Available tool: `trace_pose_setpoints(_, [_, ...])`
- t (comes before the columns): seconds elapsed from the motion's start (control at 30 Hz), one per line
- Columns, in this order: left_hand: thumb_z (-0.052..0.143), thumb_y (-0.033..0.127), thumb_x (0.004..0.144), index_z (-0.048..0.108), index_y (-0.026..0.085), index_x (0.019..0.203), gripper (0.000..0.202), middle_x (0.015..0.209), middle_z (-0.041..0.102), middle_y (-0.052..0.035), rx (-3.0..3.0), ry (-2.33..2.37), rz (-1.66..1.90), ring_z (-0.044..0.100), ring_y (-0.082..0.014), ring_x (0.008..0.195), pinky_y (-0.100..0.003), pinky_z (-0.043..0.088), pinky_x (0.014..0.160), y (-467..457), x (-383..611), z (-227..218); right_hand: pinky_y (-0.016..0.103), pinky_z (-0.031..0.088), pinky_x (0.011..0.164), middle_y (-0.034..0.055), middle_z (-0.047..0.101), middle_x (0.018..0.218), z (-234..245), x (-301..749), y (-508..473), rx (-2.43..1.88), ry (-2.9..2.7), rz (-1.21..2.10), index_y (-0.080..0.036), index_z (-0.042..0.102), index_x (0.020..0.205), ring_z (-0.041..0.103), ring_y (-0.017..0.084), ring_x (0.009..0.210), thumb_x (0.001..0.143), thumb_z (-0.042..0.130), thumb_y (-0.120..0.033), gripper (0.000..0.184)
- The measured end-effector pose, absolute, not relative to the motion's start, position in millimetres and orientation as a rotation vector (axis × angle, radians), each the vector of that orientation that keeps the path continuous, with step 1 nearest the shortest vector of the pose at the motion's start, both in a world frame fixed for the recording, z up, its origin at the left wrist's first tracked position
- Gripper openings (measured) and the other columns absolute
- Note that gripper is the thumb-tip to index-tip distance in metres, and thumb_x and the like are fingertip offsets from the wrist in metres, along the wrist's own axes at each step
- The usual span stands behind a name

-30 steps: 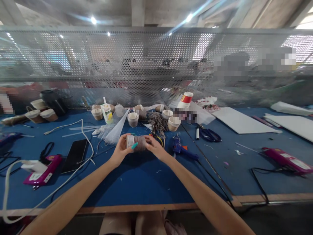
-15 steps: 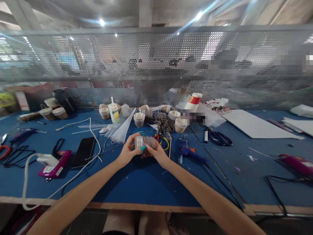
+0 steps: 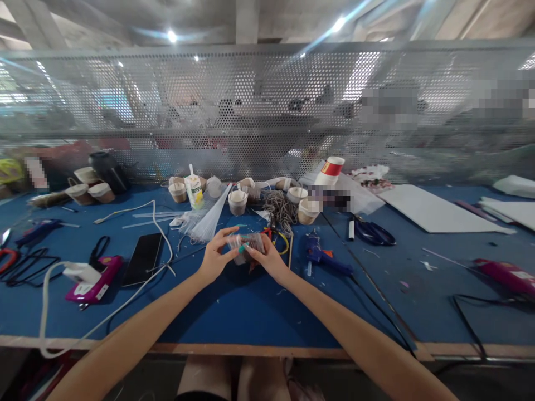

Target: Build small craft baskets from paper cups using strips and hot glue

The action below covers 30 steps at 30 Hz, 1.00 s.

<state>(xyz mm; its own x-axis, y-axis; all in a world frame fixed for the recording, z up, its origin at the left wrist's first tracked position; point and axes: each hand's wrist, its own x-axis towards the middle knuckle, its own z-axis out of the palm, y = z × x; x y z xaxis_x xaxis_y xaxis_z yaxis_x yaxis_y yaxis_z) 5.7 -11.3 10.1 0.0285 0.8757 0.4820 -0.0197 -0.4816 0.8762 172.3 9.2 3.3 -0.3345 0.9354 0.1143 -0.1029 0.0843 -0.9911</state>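
Between both hands, above the blue tabletop [image 3: 251, 317], is a small cup wrapped in grey-brown cord [image 3: 252, 240], lying on its side and slightly blurred. My left hand [image 3: 215, 257] grips its left end, thumb along the near side and fingers over the top. My right hand [image 3: 272, 262] is closed round the right end, fingers partly hidden behind it. Just beyond lie yellow-and-red handled pliers [image 3: 281, 239] and a heap of loose grey-brown cord [image 3: 279, 211]. A blue glue gun [image 3: 324, 256] rests to the right of my right hand.
Several small cups, among them a white-rimmed cup [image 3: 238, 201], stand along the back near a drink cup with a straw [image 3: 194, 192]. Clear plastic strips [image 3: 209, 220] lie left of centre. A phone [image 3: 142, 259], a magenta power strip [image 3: 94, 281] and a white cable [image 3: 104, 320] occupy the left.
The cord-wrapped cup has turned and tilted a little in my hands. My left fingers have shifted slightly over it, and both hands still hold it.
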Motion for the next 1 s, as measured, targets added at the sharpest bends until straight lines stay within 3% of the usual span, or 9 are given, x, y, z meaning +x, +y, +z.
trace_pose_setpoints(0.13, [0.069, 0.03, 0.067, 0.066, 0.021, 0.091, 0.026, 0.116, 0.054, -0.0086, 1.547, 0.897, 1.535, 0.046, -0.0258, 0.113, -0.042, 0.037, 0.097, -12.8, 6.2, 10.2, 0.018, 0.045, 0.043, -0.0057, 0.051, 0.071, 0.9, 172.6, 9.1, -0.891, -1.489, 1.384, -0.021, 0.045, 0.091, 0.049, 0.006, 0.052, 0.065, 0.068, -0.04, 0.04])
trace_pose_setpoints(0.23, [0.072, 0.029, 0.064, 0.048, 0.027, 0.12, 0.061, 0.126, 0.045, -0.0076, 1.494, 0.957, 1.519, 0.043, -0.0244, 0.117, -0.039, 0.038, 0.096, -11.2, 5.1, 7.5, 0.019, 0.045, 0.042, -0.0065, 0.048, 0.069, 1.4, 172.3, 7.8, -0.914, -1.5, 1.386, -0.021, 0.043, 0.091, 0.048, 0.006, 0.05, 0.066, 0.067, -0.041, 0.04])
trace_pose_setpoints(0.3, [0.072, 0.028, 0.064, 0.034, 0.031, 0.129, 0.076, 0.131, 0.038, -0.0075, 1.499, 1.005, 1.519, 0.041, -0.0235, 0.119, -0.039, 0.038, 0.095, -9.4, 2.5, 7.6, 0.02, 0.045, 0.042, -0.0057, 0.049, 0.072, 1.7, 172.0, 7.3, -0.914, -1.499, 1.388, -0.021, 0.043, 0.091, 0.048, 0.007, 0.05, 0.066, 0.067, -0.042, 0.041])
trace_pose_setpoints(0.47, [0.07, 0.03, 0.066, 0.05, 0.024, 0.115, 0.054, 0.121, 0.047, -0.0084, 1.781, 1.085, 1.514, 0.041, -0.0245, 0.117, -0.042, 0.031, 0.102, -7.8, -4.7, 14.6, 0.023, 0.048, 0.051, -0.0041, 0.048, 0.077, 1.1, 173.7, 9.0, -0.921, -1.502, 1.272, -0.022, 0.041, 0.092, 0.05, 0.01, 0.06, 0.063, 0.07, -0.039, 0.044])
trace_pose_setpoints(0.6, [0.072, 0.031, 0.062, 0.04, 0.023, 0.123, 0.069, 0.124, 0.045, -0.01, 1.524, 1.227, 1.578, 0.046, -0.0242, 0.111, -0.041, 0.039, 0.094, -6.8, -0.7, 10.6, 0.029, 0.048, 0.072, -0.0015, 0.048, 0.086, 0.5, 173.9, 7.9, -0.924, -1.501, 1.146, -0.022, 0.038, 0.091, 0.052, 0.014, 0.081, 0.056, 0.076, -0.036, 0.054])
trace_pose_setpoints(0.67, [0.072, 0.034, 0.062, 0.042, 0.022, 0.12, 0.066, 0.122, 0.047, -0.0099, 1.336, 1.18, 1.527, 0.049, -0.0233, 0.107, -0.039, 0.042, 0.088, -4.5, 3.6, 6.4, 0.032, 0.046, 0.078, -0.0005, 0.047, 0.09, 0.6, 172.1, 5.3, -0.908, -1.49, 1.169, -0.023, 0.035, 0.091, 0.052, 0.015, 0.085, 0.057, 0.075, -0.037, 0.054])
trace_pose_setpoints(0.9, [0.075, 0.044, 0.054, 0.055, 0.018, 0.102, 0.058, 0.095, 0.063, -0.005, 0.886, 0.911, 1.309, 0.059, -0.0187, 0.083, -0.03, 0.048, 0.072, -3.6, 13.0, 7.1, 0.036, 0.046, 0.084, -0.0013, 0.047, 0.09, 2.6, 162.9, -3.3, -0.796, -1.415, 1.291, -0.025, 0.027, 0.087, 0.055, 0.016, 0.088, 0.056, 0.076, -0.038, 0.06])
trace_pose_setpoints(1.0, [0.077, 0.044, 0.05, 0.058, 0.016, 0.098, 0.059, 0.089, 0.064, -0.0044, 0.88, 0.792, 1.285, 0.06, -0.0185, 0.082, -0.028, 0.046, 0.072, -5.9, 15.3, 8.2, 0.038, 0.047, 0.084, -0.0008, 0.047, 0.091, 0.9, 159.8, -6.9, -0.783, -1.469, 1.267, -0.026, 0.027, 0.087, 0.055, 0.016, 0.088, 0.059, 0.074, -0.039, 0.057])
